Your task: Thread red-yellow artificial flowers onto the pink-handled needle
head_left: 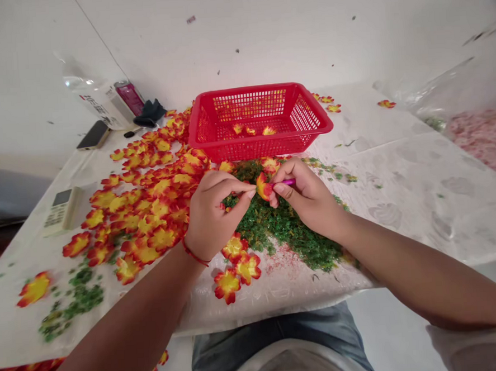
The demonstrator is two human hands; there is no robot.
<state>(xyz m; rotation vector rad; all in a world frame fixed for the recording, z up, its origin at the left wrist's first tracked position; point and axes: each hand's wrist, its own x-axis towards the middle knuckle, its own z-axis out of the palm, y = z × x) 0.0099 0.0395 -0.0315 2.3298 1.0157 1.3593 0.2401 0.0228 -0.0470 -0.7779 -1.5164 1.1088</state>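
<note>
An artificial flower (264, 188), yellow at the centre with red-orange petal edges, is held up between my two hands above a heap of small green plastic pieces (293, 233). My left hand (219, 207) has thumb and forefinger pinched together at the flower's centre; whatever is between the tips is too small to make out. A slim purple stick-shaped tool (290, 182) is gripped by my right hand (305, 196), its end behind the flower. Just beyond stands a red plastic basket (250, 149) with several flowers inside.
Many loose flowers (149, 214) spread across the table's left. A remote control (61, 211), a phone (93, 135) and a white package (106, 107) lie farther left. Pink pieces in a clear bag (483, 143) are at the right. More green bits (84, 293) lie near the left front.
</note>
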